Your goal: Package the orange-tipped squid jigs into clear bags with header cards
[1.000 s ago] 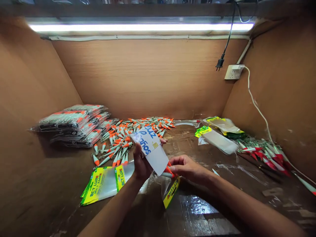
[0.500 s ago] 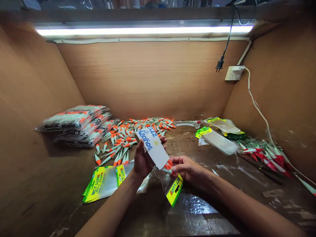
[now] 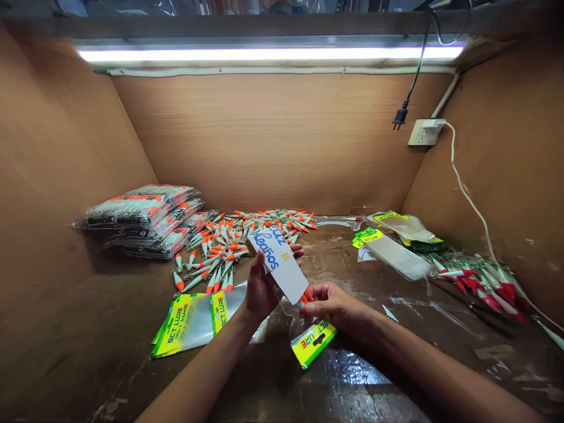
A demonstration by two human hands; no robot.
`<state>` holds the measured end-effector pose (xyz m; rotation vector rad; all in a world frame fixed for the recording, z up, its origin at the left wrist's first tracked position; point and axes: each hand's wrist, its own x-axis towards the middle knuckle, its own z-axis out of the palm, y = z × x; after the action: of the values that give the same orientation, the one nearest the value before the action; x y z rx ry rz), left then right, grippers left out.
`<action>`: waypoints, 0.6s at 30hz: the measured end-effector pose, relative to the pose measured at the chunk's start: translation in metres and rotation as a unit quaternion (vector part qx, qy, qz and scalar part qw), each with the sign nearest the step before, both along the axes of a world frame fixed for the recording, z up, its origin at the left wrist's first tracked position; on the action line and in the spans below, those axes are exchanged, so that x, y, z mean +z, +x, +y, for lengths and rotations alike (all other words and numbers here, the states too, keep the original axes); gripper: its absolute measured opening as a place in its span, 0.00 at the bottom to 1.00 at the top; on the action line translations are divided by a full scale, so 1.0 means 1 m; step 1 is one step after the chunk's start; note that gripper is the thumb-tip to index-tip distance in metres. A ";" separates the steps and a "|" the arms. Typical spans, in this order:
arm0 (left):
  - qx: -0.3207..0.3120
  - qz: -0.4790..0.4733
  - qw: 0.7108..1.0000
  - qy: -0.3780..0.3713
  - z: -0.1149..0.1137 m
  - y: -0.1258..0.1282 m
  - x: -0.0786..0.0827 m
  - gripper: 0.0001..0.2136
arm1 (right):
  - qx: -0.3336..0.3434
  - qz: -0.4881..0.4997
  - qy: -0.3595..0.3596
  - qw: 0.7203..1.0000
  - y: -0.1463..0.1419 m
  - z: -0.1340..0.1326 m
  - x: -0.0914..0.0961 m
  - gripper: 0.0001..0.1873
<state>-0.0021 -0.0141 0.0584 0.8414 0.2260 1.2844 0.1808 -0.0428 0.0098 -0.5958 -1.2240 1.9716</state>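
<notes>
Orange-tipped lures (image 3: 309, 294) pinched by right fingers (image 3: 318, 307); upturned left fingers (image 3: 259, 268) cradle white card (image 3: 288, 281).

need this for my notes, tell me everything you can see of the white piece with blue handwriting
The white piece looks like paper or card, roughly rectangular, with a brownish left edge. Its upper part bears blue handwriting and a small yellowish mark; past a line across it, the lower part is blank. The left hand grips it at a slant, lower end toward the right hand. Whether the orange tips there touch it is unclear.
</notes>
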 end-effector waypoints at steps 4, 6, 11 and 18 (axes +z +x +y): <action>-0.007 -0.002 1.000 -0.001 -0.002 0.002 -0.001 0.31 | -0.013 -0.026 0.017 0.999 0.000 0.002 -0.004 0.18; -0.011 -0.001 1.000 -0.008 -0.002 0.001 -0.001 0.31 | -0.017 -0.037 0.024 0.999 -0.001 0.001 -0.002 0.20; -0.046 -0.009 0.999 -0.016 -0.003 0.000 -0.001 0.33 | -0.027 -0.052 0.042 0.997 -0.002 -0.006 0.003 0.19; -0.072 0.005 0.997 -0.024 -0.003 -0.001 -0.003 0.36 | -0.016 -0.099 0.051 0.994 0.000 -0.005 0.005 0.24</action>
<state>-0.0032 -0.0167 0.0549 0.8084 0.2008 1.1363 0.1811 -0.0481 0.0146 -0.7699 -1.4167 1.8453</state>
